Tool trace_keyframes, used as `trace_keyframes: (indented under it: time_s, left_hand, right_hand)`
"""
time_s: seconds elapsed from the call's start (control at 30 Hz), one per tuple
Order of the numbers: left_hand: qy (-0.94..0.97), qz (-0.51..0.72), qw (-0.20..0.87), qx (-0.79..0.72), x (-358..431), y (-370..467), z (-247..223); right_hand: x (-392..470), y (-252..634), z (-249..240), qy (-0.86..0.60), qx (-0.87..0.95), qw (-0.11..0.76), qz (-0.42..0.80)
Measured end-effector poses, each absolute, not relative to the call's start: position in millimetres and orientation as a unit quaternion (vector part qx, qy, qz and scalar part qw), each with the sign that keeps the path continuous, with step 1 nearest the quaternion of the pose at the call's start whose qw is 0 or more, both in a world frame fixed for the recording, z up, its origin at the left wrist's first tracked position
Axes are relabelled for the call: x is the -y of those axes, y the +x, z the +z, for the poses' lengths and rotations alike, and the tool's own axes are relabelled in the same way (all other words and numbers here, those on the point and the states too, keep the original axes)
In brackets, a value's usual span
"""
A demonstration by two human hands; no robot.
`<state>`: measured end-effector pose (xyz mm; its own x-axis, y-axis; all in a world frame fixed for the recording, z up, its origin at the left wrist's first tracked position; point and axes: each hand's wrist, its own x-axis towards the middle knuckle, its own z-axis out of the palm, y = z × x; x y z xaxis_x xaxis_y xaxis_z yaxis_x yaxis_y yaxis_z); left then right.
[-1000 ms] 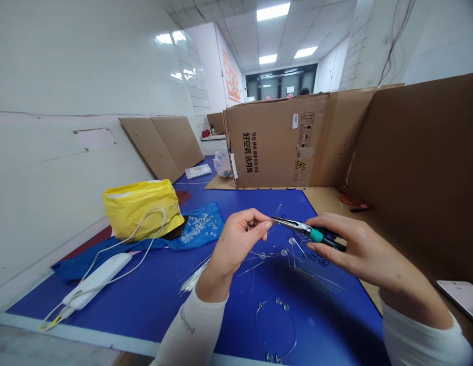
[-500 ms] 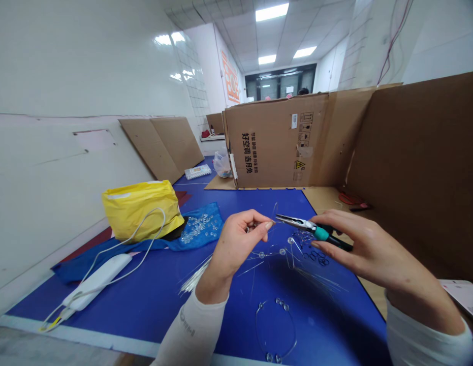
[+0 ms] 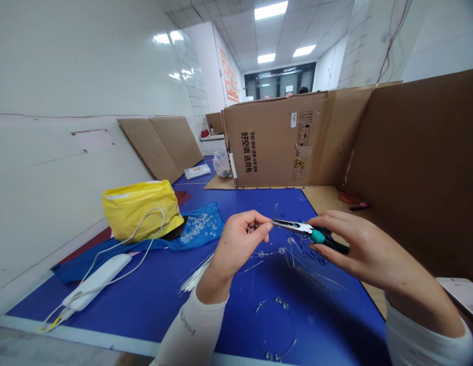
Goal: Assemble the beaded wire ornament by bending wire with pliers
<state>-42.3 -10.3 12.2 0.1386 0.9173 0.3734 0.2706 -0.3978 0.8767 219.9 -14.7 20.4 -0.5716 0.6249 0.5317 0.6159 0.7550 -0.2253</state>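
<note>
My left hand [image 3: 238,244] is closed in a pinch on a thin wire [image 3: 276,208], a loop of which stands up behind the fingertips. In my right hand [image 3: 364,246] are long-nose pliers [image 3: 305,230] with black and green handles. Their tips meet the wire right at my left fingertips, and the jaws look nearly closed. Clear beads [image 3: 282,250] on wire hang just below the pliers. Nearer to me, a wire ring [image 3: 295,330] with several clear beads lies on the blue table [image 3: 152,310].
Loose clear beads [image 3: 200,227] lie on a blue cloth beside a yellow bag [image 3: 143,208]. A white power strip [image 3: 102,282] with its cable sits at left. Cut wires [image 3: 196,277] are left of my wrist. Cardboard [image 3: 274,142] walls stand behind and right; red-handled scissors [image 3: 348,198] lie near them.
My right hand has brought the pliers slightly left, so their tips now reach the wire at my left fingertips. The jaws have come closer together. My left hand has stayed nearly still.
</note>
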Motion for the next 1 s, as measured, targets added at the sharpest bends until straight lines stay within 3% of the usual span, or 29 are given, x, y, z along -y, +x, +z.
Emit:
trace_keyframes:
  time_s: [0.77, 1.0]
  left_hand:
    - [0.686, 0.481, 0.321, -0.441, 11.8, -40.2, 16.6]
    - [0.654, 0.505, 0.393, -0.403, 5.9, -43.4, 14.1]
  right_hand:
    - [17.2, 215.7, 21.9, -0.361, 0.884, 0.298, -0.006]
    - [15.2, 225.0, 21.8, -0.363, 0.873, 0.321, 0.057]
